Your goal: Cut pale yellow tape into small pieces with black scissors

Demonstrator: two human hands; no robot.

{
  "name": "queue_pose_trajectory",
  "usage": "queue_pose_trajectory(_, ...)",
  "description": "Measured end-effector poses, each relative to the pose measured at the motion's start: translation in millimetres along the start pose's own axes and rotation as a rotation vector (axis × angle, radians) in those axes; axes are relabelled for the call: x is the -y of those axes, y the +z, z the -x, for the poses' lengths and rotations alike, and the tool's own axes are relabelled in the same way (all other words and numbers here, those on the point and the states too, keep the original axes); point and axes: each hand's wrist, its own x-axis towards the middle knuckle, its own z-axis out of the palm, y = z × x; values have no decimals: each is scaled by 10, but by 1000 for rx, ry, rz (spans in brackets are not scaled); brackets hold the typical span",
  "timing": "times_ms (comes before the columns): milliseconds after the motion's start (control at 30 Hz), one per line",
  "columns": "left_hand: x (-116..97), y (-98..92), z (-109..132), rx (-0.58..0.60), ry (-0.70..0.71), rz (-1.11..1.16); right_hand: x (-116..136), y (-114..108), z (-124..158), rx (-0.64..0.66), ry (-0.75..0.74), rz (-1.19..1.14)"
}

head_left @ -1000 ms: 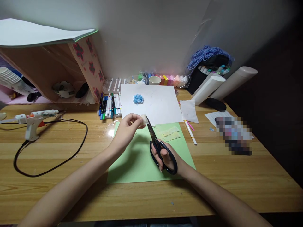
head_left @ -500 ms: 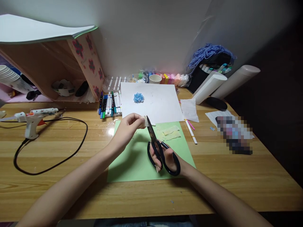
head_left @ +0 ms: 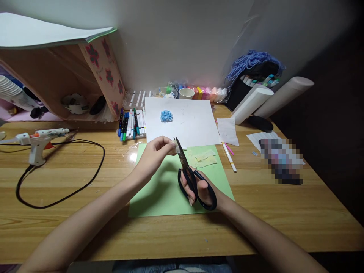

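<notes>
My left hand (head_left: 155,153) pinches a small pale piece of paper (head_left: 174,147) above the far edge of a green sheet (head_left: 159,193). Black-handled scissors (head_left: 187,172) sit in my right hand (head_left: 200,189), fingers through the loops, and their blades meet the pale piece. Several pale yellow scraps (head_left: 205,158) lie on the green sheet to the right of the blades. Beyond it a white sheet (head_left: 193,123) carries a small blue fluffy clump (head_left: 166,116).
A glue gun (head_left: 38,141) with a looping black cord (head_left: 59,174) lies at the left. Markers (head_left: 131,125) line up beside the white sheet. Farther back are a wooden shelf (head_left: 57,79), a paper cup (head_left: 186,93), coloured clay, white rolls (head_left: 256,102), a pen (head_left: 229,158) and blue yarn (head_left: 250,60).
The scissor handles spread apart and then drew a little closer, with the blades staying at the pale piece. My left hand kept its pinch in about the same place.
</notes>
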Motion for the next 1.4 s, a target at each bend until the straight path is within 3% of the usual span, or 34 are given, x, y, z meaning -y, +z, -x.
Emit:
queue_pose_trajectory(267, -1, 2, 11, -4, -5, 12, -38, -1, -1, 4, -46, -38)
queue_pose_trajectory(533, -2, -9, 22, -5, 21, 6, -55, -10, -10, -14, 14, -112)
queue_pose_trajectory(700, -29, -118, -12, -79, 85, 60, -108, 14, -103, 161, 160, -508)
queue_pose_trajectory(867, -145, -227, -58, -163, 124, 104, 53, 47, -93, 239, 402, -644)
queue_pose_trajectory(933, -180, -251, -69, -192, 133, 97, 101, 48, -88, 270, 433, -637)
queue_pose_trajectory(1033, -165, -263, -76, -185, 135, 34, 121, 30, -109, 174, 269, -542)
queue_pose_trajectory(1133, -72, -226, -68, -81, 81, -81, 124, -15, -160, -112, 42, -347)
queue_pose_trajectory(1233, 46, -144, -43, 30, 19, -147, 133, -74, -206, -340, -53, -172)
queue_pose_trajectory(1400, 184, -25, 2, 137, -17, -184, 136, -108, -206, -355, -11, -109)
